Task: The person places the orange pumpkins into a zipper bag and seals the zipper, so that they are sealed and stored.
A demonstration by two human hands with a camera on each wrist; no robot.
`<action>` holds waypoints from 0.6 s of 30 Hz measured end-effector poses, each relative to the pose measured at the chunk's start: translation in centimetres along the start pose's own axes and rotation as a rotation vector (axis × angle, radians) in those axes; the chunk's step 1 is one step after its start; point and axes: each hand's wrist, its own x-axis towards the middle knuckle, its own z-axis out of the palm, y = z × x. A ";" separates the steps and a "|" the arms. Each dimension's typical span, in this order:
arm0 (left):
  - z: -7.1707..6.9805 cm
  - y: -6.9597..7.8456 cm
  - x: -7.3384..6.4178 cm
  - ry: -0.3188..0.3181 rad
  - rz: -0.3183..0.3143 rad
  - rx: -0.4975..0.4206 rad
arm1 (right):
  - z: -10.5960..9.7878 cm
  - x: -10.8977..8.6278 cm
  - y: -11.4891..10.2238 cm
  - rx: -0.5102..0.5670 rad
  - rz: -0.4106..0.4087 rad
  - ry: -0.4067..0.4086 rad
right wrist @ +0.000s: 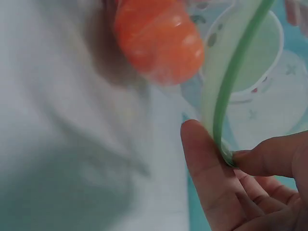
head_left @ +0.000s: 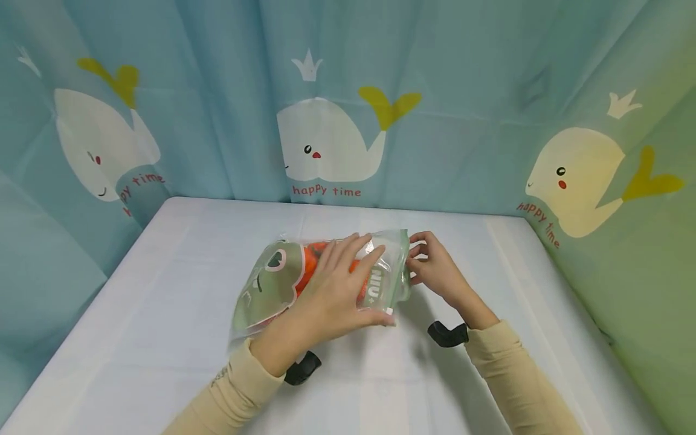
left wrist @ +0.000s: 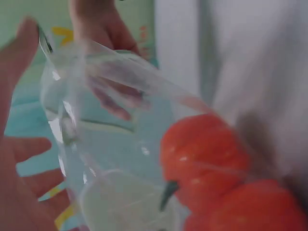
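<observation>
A clear zip bag (head_left: 388, 266) with a green frog print and a green zip edge is held above the white table. Through the plastic show orange-red, ribbed, pumpkin-like pieces (left wrist: 207, 159), one with a green stem. My left hand (head_left: 331, 290) lies across the bag with its fingers spread and fairly straight. Its thumb reaches the bag's near corner by the zip edge. At the bag's right end, my right hand (head_left: 432, 266) pinches the green zip edge (right wrist: 231, 82) between thumb and index finger.
The white table (head_left: 179, 290) runs back to a blue curtain (head_left: 462, 163) printed with whales. Black curved wrist mounts (head_left: 447, 334) stick out below both sleeves, over the tabletop.
</observation>
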 end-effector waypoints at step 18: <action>6.3 1.8 -3.3 -0.301 0.063 0.432 | -0.2 0.9 3.3 0.283 0.213 -0.075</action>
